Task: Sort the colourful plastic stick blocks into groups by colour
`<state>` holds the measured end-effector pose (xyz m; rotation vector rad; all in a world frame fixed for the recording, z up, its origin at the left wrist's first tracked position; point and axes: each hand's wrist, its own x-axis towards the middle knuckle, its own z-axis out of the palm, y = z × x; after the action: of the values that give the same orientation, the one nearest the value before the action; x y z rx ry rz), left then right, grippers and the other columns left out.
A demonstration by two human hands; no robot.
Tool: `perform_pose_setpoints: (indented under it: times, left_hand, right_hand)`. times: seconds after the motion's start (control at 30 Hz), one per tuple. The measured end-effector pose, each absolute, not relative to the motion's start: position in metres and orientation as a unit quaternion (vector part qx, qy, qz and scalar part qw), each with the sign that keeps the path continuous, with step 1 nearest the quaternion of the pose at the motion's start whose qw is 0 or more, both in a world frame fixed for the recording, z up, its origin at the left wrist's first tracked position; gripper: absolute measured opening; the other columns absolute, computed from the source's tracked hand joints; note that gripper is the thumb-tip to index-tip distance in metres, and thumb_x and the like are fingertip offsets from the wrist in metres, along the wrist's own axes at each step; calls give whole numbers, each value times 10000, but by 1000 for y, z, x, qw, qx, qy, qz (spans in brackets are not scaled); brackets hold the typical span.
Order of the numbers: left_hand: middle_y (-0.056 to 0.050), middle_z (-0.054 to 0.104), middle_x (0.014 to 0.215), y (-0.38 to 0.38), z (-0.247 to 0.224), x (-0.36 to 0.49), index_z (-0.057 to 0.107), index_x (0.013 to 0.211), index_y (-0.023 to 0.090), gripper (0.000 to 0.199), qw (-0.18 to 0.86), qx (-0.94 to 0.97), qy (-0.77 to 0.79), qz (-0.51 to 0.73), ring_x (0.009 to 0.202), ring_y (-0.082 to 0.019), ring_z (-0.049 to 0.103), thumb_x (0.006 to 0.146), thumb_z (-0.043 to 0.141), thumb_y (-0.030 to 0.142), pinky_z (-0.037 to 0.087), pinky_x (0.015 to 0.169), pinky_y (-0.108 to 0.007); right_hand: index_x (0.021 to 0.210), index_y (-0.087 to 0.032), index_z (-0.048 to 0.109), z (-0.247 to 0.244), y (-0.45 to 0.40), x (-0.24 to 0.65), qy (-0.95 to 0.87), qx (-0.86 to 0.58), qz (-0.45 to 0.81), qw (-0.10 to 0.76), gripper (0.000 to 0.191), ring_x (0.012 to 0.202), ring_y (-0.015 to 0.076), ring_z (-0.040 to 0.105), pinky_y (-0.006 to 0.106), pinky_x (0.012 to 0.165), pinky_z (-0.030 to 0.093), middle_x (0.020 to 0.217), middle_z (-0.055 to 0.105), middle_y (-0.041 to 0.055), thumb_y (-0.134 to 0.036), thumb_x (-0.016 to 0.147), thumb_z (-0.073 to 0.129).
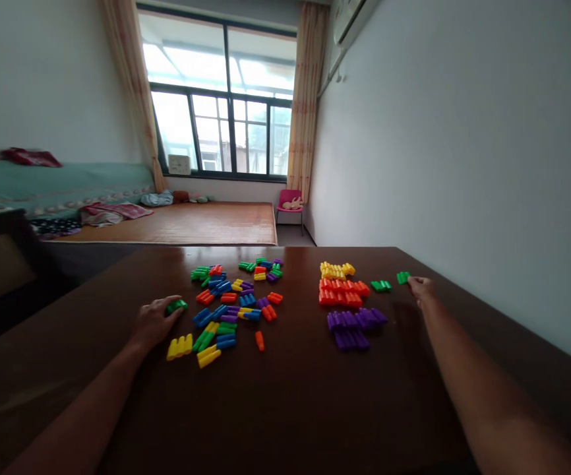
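My left hand (155, 321) is closed around a green ribbed plastic building piece (177, 306) at the left edge of a mixed-colour pile. Far out to the right, my right hand (420, 288) pinches another green ribbed piece (403, 278) at the table surface. Just left of it lies a separate green piece (381, 285). Grouped by colour nearby are yellow pieces (337, 270), red-orange pieces (342, 292) and purple pieces (355, 326). The mixed pile holds blue pieces (221, 287), a yellow piece (180, 347) and a lone orange piece (259, 341).
The pieces lie on a dark brown glossy table (285, 409). Behind it stand a low bed (206, 223) with cloths on it and a pink chair (290, 200). A white wall (453, 145) runs along the right side.
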<state>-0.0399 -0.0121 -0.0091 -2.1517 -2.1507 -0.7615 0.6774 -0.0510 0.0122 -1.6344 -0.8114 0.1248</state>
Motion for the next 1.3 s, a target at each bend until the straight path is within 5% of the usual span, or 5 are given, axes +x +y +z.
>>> perform_pose_setpoints:
  times: [0.37,0.7,0.97,1.1,1.3]
  left_hand:
    - [-85,690,1158,-7,-6,-46,659,1165,252,482,-3,-680,-701,-214,1026,-301,630,791,503,514,477,891,-380]
    - [100,710,1078,-5,-9,-49,612,1113,348,376,-15,-664,-707,-243,1047,-203,612,777,530,496,461,871,-270]
    - [-1,590,1280,-35,28,-2,506,1295,274,538,-11,-671,-674,-308,942,-188,626,794,573,458,499,792,-271]
    - [-64,592,1244,-58,65,79,529,1300,197,612,-42,-766,-561,-312,819,-176,622,761,643,463,513,756,-297]
    - [-47,652,1113,-61,73,195,579,1179,216,465,-81,-819,-441,-357,900,-188,623,734,702,263,505,835,-318]
  right_hand:
    - [626,-167,702,-27,-27,718,-322,-834,16,447,130,817,308,694,399,781,517,699,714,140,-245,669,607]
    - [980,-241,734,-33,-30,710,-491,-815,-50,305,290,882,228,673,361,869,484,1007,740,75,-286,806,506]
    - [1112,-104,664,13,-34,670,-500,-729,-136,447,423,892,246,644,416,908,462,1071,699,179,-343,864,419]
    - [1125,-186,648,54,-45,569,-620,-588,19,519,434,783,199,648,335,741,525,997,712,111,-482,892,433]
    - [1084,-281,643,61,-89,446,-750,-447,169,457,310,692,169,643,343,689,551,815,692,13,-469,854,555]
